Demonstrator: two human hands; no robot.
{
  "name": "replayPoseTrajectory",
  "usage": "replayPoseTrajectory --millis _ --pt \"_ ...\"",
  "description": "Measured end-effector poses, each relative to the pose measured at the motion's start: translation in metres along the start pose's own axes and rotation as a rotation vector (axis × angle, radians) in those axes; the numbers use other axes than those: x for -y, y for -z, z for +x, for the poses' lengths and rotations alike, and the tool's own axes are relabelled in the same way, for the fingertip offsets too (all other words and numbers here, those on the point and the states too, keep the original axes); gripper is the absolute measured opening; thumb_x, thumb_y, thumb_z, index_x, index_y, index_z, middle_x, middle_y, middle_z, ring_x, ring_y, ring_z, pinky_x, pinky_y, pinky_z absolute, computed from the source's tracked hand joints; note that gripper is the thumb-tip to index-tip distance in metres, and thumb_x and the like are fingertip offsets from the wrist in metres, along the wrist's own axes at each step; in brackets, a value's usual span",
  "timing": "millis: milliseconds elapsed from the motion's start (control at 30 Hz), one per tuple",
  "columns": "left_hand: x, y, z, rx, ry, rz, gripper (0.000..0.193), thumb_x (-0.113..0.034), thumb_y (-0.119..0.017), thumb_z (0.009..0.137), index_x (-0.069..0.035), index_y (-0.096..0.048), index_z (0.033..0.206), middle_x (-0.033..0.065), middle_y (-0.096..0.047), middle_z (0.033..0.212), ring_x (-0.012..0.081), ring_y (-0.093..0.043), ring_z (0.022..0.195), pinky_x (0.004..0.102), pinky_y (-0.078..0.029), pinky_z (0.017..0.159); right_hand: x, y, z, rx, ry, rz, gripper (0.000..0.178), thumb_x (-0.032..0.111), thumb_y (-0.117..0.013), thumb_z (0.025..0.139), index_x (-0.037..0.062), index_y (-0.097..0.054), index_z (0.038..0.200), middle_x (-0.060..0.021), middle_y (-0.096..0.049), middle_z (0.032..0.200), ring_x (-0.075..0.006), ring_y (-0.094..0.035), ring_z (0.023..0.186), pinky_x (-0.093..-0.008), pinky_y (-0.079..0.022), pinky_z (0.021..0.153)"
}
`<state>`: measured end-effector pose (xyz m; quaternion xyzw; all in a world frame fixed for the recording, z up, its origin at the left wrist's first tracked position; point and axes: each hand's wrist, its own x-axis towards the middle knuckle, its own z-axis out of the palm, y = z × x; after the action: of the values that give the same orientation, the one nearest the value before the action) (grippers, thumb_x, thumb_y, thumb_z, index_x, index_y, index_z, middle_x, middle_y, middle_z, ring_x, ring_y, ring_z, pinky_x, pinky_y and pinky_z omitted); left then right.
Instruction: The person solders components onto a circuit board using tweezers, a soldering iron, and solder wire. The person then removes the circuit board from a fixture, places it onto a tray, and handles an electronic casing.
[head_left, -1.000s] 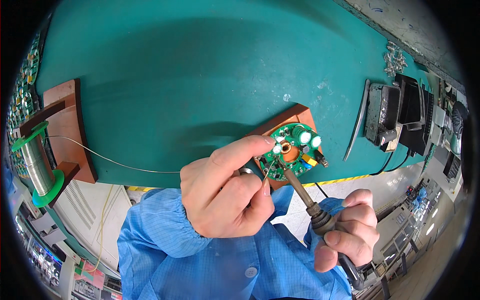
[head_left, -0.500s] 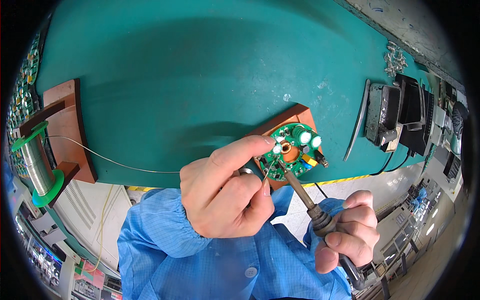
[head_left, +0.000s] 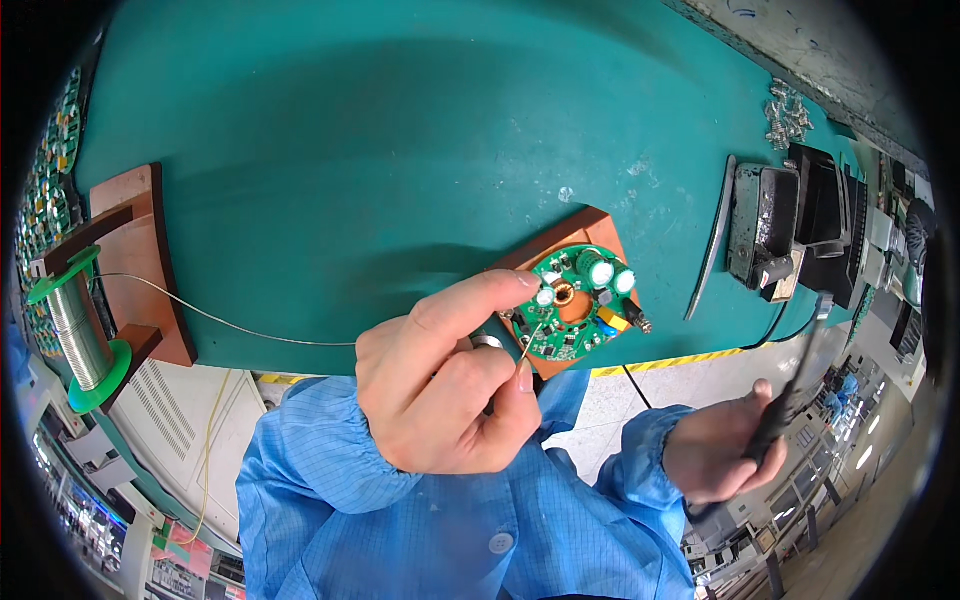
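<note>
A round green circuit board [head_left: 583,345] lies on a brown wooden block [head_left: 590,221] at the table's front edge. It carries a copper-wound coil, white-topped capacitors and a yellow part. My left hand [head_left: 445,385] pinches solder wire [head_left: 528,346] between thumb and a finger, its end at the board's near left side. The left index finger reaches out to the board's left edge by a small capacitor. Off to the right of the board, my right hand [head_left: 722,445] grips a soldering iron [head_left: 785,410], blurred, with its tip upward.
A solder spool [head_left: 78,335] with green flanges sits on a brown stand [head_left: 160,265] at left, its wire running to my left hand. At right are a dark iron holder [head_left: 766,228], tweezers-like metal strip [head_left: 712,240] and small metal parts [head_left: 788,117]. Populated boards [head_left: 50,180] line the far left.
My right hand has moved right, taking the soldering iron's tip off the board and swinging it upward toward the holder. The left hand, solder wire and board have shifted only slightly.
</note>
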<state>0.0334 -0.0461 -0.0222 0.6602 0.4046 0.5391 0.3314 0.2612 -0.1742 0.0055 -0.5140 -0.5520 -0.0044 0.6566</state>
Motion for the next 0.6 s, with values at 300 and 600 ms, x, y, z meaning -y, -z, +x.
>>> replayPoseTrajectory --millis 300,600 --pt "0.002 0.007 0.0 0.121 -0.052 -0.011 0.014 0.001 -0.066 0.073 0.003 -0.053 0.068 0.0312 -0.062 0.105 0.0058 -0.043 0.046 0.0199 -0.033 0.041 -0.015 -0.011 -0.013 0.192 -0.137 -0.539 0.043 0.028 -0.038 0.102 -0.0017 -0.045 0.132 -0.0245 -0.061 0.113 -0.0299 -0.057 0.11 -0.0479 -0.036 0.103" --pt "0.002 0.01 0.0 0.146 -0.044 0.001 0.011 0.003 -0.065 0.073 0.004 -0.054 0.07 0.0322 -0.061 0.107 0.0065 -0.045 0.046 0.0194 -0.035 0.042 0.004 -0.072 -0.009 0.62 -0.119 -0.32 0.103 0.037 -0.089 0.065 0.0067 -0.03 0.144 -0.0289 -0.05 0.13 -0.0396 -0.055 0.116 -0.0517 -0.041 0.101"
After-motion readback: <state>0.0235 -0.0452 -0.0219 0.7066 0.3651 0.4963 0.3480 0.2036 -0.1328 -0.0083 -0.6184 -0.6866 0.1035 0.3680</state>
